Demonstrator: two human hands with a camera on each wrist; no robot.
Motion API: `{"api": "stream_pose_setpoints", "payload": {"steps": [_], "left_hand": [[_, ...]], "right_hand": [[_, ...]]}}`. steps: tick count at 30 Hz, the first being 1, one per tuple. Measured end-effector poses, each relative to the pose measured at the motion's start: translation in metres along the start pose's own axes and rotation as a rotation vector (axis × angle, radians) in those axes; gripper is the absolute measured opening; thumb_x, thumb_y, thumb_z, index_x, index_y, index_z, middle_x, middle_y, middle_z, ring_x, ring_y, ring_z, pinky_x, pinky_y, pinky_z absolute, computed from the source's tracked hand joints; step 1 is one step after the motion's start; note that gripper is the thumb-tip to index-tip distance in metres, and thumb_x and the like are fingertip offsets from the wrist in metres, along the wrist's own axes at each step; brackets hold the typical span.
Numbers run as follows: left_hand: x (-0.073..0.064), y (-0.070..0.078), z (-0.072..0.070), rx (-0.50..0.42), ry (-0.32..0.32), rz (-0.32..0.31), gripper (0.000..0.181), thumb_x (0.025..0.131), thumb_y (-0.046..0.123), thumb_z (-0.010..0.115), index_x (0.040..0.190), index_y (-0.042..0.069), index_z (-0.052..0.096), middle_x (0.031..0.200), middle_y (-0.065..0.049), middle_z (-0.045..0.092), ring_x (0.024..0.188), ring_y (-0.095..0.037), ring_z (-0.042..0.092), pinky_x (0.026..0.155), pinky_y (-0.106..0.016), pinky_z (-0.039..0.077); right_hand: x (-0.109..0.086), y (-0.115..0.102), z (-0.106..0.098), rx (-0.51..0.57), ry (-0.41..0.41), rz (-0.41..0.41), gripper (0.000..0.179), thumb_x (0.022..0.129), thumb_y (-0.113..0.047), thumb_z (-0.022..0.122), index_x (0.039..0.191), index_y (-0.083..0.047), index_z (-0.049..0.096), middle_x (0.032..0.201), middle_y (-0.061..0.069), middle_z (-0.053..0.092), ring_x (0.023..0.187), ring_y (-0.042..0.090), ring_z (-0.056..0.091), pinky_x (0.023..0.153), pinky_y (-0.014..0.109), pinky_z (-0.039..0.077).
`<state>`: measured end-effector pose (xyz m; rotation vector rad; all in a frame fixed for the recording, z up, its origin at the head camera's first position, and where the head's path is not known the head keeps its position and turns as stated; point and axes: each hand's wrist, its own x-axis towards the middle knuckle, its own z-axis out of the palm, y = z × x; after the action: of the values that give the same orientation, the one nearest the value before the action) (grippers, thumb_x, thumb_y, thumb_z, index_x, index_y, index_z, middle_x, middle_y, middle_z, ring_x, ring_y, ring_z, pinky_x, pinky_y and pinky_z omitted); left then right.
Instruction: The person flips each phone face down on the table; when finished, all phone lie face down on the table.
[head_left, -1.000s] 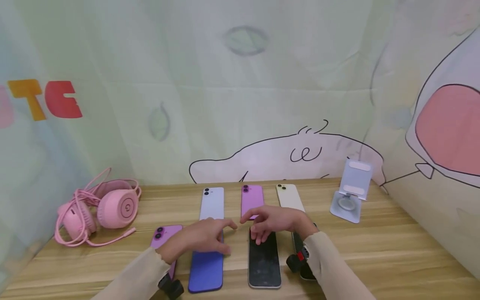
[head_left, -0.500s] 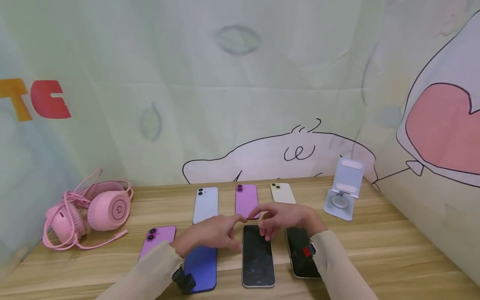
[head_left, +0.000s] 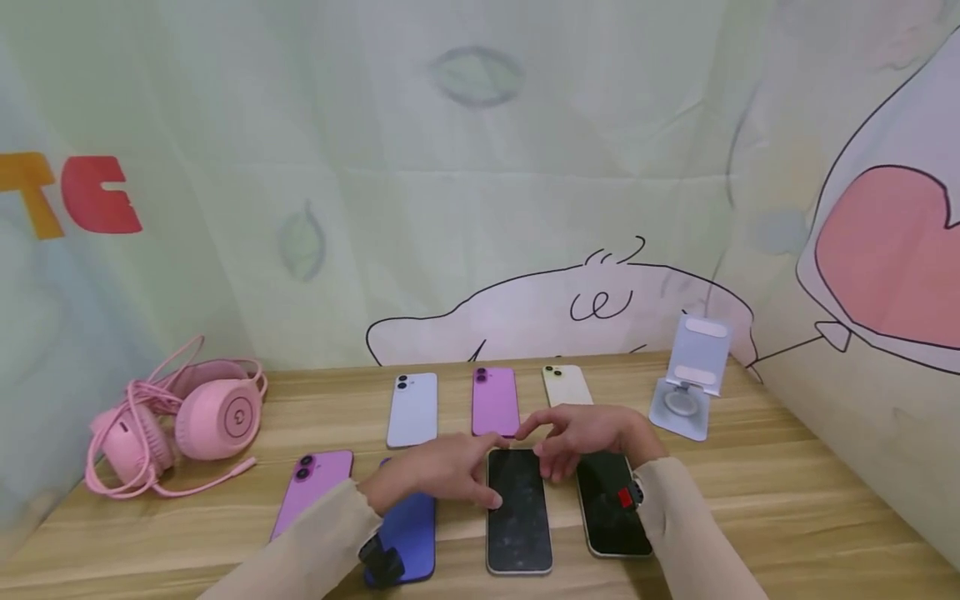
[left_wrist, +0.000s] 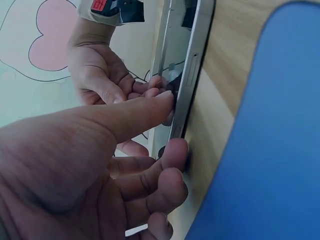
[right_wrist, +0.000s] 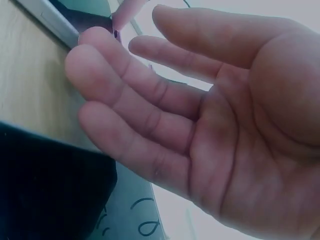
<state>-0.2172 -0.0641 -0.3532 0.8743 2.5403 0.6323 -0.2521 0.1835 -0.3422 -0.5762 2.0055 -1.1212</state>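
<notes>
A smartphone [head_left: 518, 525] lies face up with a dark screen on the wooden table, between the hands in the head view. My left hand [head_left: 450, 471] is at its left side, the thumb on the screen near the left edge. The index finger reaches the phone's far end. In the left wrist view, the left hand's fingers [left_wrist: 160, 192] lie beside the phone's metal edge [left_wrist: 192, 65]. My right hand [head_left: 588, 433] is at the phone's upper right corner, fingers loosely bent and holding nothing. Whether those fingertips touch the phone is hard to tell.
A blue phone [head_left: 408, 533] and a purple phone [head_left: 311, 492] lie left; another dark-screened phone [head_left: 611, 517] lies right. Behind are white [head_left: 412, 408], pink [head_left: 495, 400] and cream [head_left: 567, 386] phones. Pink headphones [head_left: 221, 417] sit far left, a folding stand [head_left: 699, 354] back right.
The left hand has moved right from over the blue phone to the middle phone's left edge. The right hand has shifted slightly right toward that phone's right side. The head view has swung slightly right.
</notes>
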Motion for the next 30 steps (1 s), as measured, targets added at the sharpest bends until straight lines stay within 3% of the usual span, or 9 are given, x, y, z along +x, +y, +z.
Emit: {"api": "stream_pose_setpoints", "payload": {"steps": [7, 14, 19, 22, 24, 26, 30], "left_hand": [[-0.001, 0.001, 0.000, -0.020, -0.017, -0.009, 0.073, 0.084, 0.030, 0.081, 0.146, 0.012, 0.047, 0.070, 0.005, 0.061, 0.058, -0.009, 0.053, 0.053, -0.024, 0.038], [-0.004, 0.003, -0.001, -0.047, -0.094, 0.006, 0.087, 0.082, 0.031, 0.084, 0.153, 0.014, 0.037, 0.070, 0.003, 0.062, 0.061, -0.010, 0.056, 0.056, -0.025, 0.040], [0.007, -0.016, 0.007, -0.050, -0.102, 0.050, 0.090, 0.081, 0.037, 0.084, 0.154, 0.021, 0.034, 0.075, 0.005, 0.062, 0.065, -0.010, 0.058, 0.059, -0.027, 0.045], [0.008, -0.017, 0.008, -0.031, -0.072, 0.051, 0.085, 0.081, 0.037, 0.084, 0.150, 0.015, 0.039, 0.076, 0.005, 0.061, 0.065, -0.009, 0.056, 0.060, -0.027, 0.044], [0.000, -0.004, 0.003, -0.030, -0.058, 0.012, 0.083, 0.082, 0.030, 0.084, 0.148, 0.006, 0.040, 0.075, 0.004, 0.060, 0.065, -0.010, 0.055, 0.060, -0.026, 0.043], [-0.003, 0.001, 0.003, -0.031, -0.041, -0.014, 0.083, 0.082, 0.029, 0.084, 0.148, 0.001, 0.040, 0.073, 0.003, 0.060, 0.064, -0.009, 0.053, 0.058, -0.025, 0.040], [-0.004, 0.001, 0.003, -0.039, -0.041, -0.039, 0.090, 0.083, 0.028, 0.083, 0.152, -0.002, 0.034, 0.072, 0.003, 0.060, 0.063, -0.009, 0.052, 0.057, -0.024, 0.037]], "right_hand": [[0.000, 0.002, -0.002, 0.018, 0.001, 0.030, 0.037, 0.101, -0.008, 0.056, 0.138, -0.005, 0.053, 0.089, 0.014, 0.070, 0.074, 0.023, 0.067, 0.076, 0.036, 0.058], [0.000, -0.001, 0.001, -0.018, 0.006, 0.085, 0.035, 0.101, -0.010, 0.057, 0.136, -0.008, 0.055, 0.090, 0.014, 0.071, 0.075, 0.022, 0.068, 0.075, 0.035, 0.058], [0.006, -0.004, 0.005, -0.054, 0.046, 0.113, 0.031, 0.101, -0.012, 0.056, 0.133, -0.010, 0.058, 0.086, 0.013, 0.071, 0.071, 0.022, 0.068, 0.069, 0.033, 0.057], [0.008, -0.005, 0.007, -0.052, 0.081, 0.088, 0.030, 0.101, -0.011, 0.054, 0.130, -0.008, 0.058, 0.085, 0.013, 0.070, 0.068, 0.021, 0.067, 0.066, 0.031, 0.056], [0.010, -0.005, 0.008, -0.046, 0.108, 0.070, 0.029, 0.100, -0.010, 0.054, 0.129, -0.007, 0.057, 0.084, 0.013, 0.070, 0.065, 0.021, 0.065, 0.064, 0.031, 0.055], [0.011, -0.005, 0.009, -0.048, 0.136, 0.063, 0.030, 0.100, -0.010, 0.054, 0.129, -0.006, 0.057, 0.083, 0.012, 0.069, 0.063, 0.020, 0.064, 0.062, 0.030, 0.054], [0.012, -0.003, 0.010, -0.042, 0.173, 0.074, 0.031, 0.099, -0.008, 0.053, 0.130, -0.007, 0.056, 0.082, 0.011, 0.068, 0.061, 0.019, 0.060, 0.061, 0.028, 0.053]]}}
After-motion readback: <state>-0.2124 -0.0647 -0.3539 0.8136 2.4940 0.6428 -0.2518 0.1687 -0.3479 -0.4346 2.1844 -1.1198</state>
